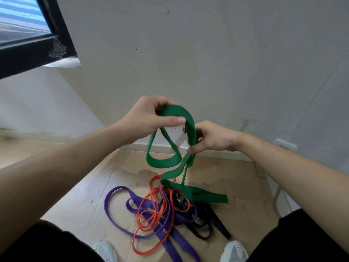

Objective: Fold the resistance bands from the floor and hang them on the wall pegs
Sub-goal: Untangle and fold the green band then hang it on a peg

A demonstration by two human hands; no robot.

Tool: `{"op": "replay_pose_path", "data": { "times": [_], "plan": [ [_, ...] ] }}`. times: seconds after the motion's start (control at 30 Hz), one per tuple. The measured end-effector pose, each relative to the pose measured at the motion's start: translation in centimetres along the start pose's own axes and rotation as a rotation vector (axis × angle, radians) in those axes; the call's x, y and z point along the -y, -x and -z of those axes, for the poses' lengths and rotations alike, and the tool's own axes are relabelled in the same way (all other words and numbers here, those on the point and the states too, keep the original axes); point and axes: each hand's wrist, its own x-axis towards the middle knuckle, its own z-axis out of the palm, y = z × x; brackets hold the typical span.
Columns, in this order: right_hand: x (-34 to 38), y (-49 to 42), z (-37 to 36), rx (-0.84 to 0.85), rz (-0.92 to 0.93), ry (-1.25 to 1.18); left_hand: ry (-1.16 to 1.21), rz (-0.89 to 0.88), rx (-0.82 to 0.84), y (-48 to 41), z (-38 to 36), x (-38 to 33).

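Note:
A wide green resistance band (189,123) hangs in loops between both hands in front of the wall. My left hand (149,118) pinches its top fold between thumb and fingers. My right hand (213,138) grips the doubled strand a little lower to the right. The band's free end trails down and its tail lies on the floor. Below it, a tangled pile holds a purple band (170,237), a thin orange band (145,220) and a black band (205,222). No wall peg is in view.
A pale wall (207,53) stands straight ahead with a skirting board at its foot. A dark window frame (37,53) fills the upper left. My two shoes (234,250) stand at the bottom edge beside the pile. A white cable runs down at the right.

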Motion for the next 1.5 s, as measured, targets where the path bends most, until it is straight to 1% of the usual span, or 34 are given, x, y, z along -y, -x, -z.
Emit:
{"op": "replay_pose_path", "data": {
  "times": [0.1, 0.2, 0.3, 0.37, 0.5, 0.6, 0.7, 0.77, 0.83, 0.9, 0.97, 1.07, 1.17, 1.3, 1.37, 1.5],
  "plan": [
    [-0.9, -0.6, -0.3, -0.008, -0.031, -0.031, 0.138, -0.045, -0.153, 0.1, 0.9, -0.4],
    [-1.1, -0.8, -0.2, 0.009, -0.042, 0.019, 0.267, -0.058, -0.306, 0.0, 2.0, -0.2],
    [-0.9, -0.7, 0.6, 0.006, -0.058, 0.032, 0.290, -0.052, -0.370, -0.2, 3.0, 0.2],
    [-0.9, -0.4, 1.6, -0.084, -0.056, -0.059, 0.272, -0.012, -0.373, -0.2, 3.6, 0.9],
    [-0.2, 0.9, 3.5, -0.360, -0.009, -0.315, 0.178, 0.096, -0.336, 0.0, 4.6, 2.8],
    [1.3, 1.8, 4.3, -0.522, 0.106, -0.405, 0.093, 0.180, -0.208, 0.1, 4.2, 3.9],
    [2.9, 2.4, 4.3, -0.566, 0.217, -0.396, 0.012, 0.199, -0.053, 0.1, 2.9, 4.0],
    [3.8, 2.5, 3.7, -0.562, 0.282, -0.369, 0.031, 0.168, 0.015, -0.1, 1.7, 3.2],
    [4.4, 2.4, 3.2, -0.548, 0.301, -0.246, 0.107, 0.121, 0.023, -0.4, 0.3, 2.0],
    [4.8, 2.5, 2.7, -0.510, 0.282, -0.073, 0.207, 0.093, 0.038, -0.6, -0.9, 0.8],
    [4.8, 2.5, 2.7, -0.464, 0.242, 0.024, 0.237, 0.100, 0.052, -0.5, -1.9, 0.2],
    [3.9, 2.4, 2.9, -0.373, 0.177, 0.013, 0.201, 0.112, 0.010, -0.3, -2.8, 0.1],
    [2.4, 1.8, 2.2, -0.226, 0.136, 0.001, 0.170, 0.099, -0.025, -0.2, -2.9, 0.1],
    [0.0, 0.6, 0.0, -0.089, -0.004, 0.008, 0.233, 0.073, -0.072, 0.0, -2.3, -0.1],
    [-0.7, 0.1, -0.4, -0.072, -0.028, 0.012, 0.278, 0.061, -0.111, -0.1, -1.7, 0.0],
    [0.0, 0.3, 0.9, -0.140, -0.023, -0.061, 0.342, 0.049, -0.181, 0.1, -0.4, 0.6]
  ]
}}
